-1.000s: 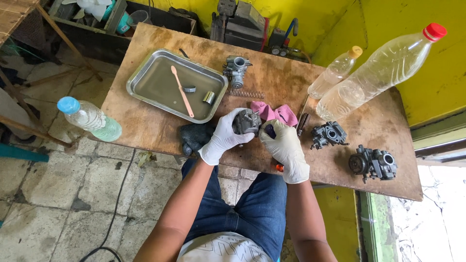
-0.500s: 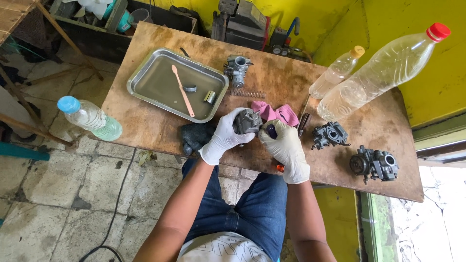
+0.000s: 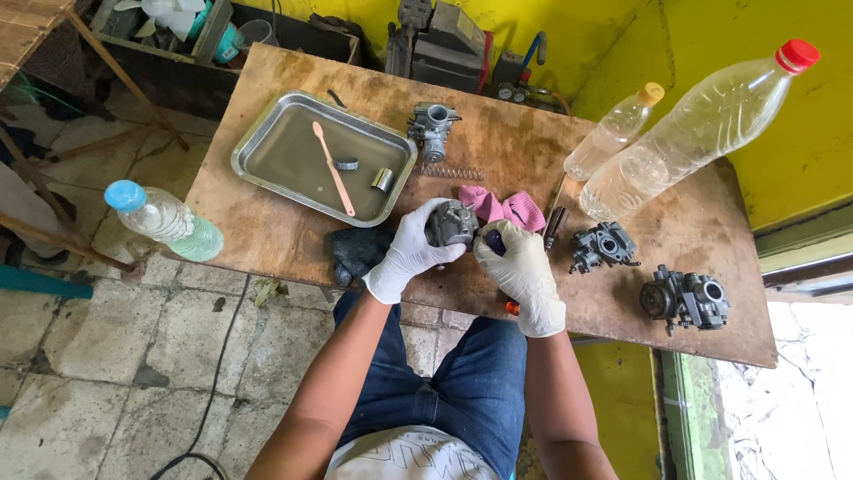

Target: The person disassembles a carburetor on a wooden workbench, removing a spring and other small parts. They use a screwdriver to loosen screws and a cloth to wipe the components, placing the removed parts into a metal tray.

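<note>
Both my hands wear white gloves and meet over the front edge of a wooden table. My left hand grips a grey metal carburetor from the left. My right hand is closed around a tool with a dark purple handle, held against the carburetor's right side. The tool's tip is hidden. A pink rag lies just behind the carburetor, and a black rag sits under my left wrist.
A steel tray at the back left holds a pink brush and small metal parts. Three more carburetors and a spring lie about. Two clear bottles lean at the right; a blue-capped bottle at the left edge.
</note>
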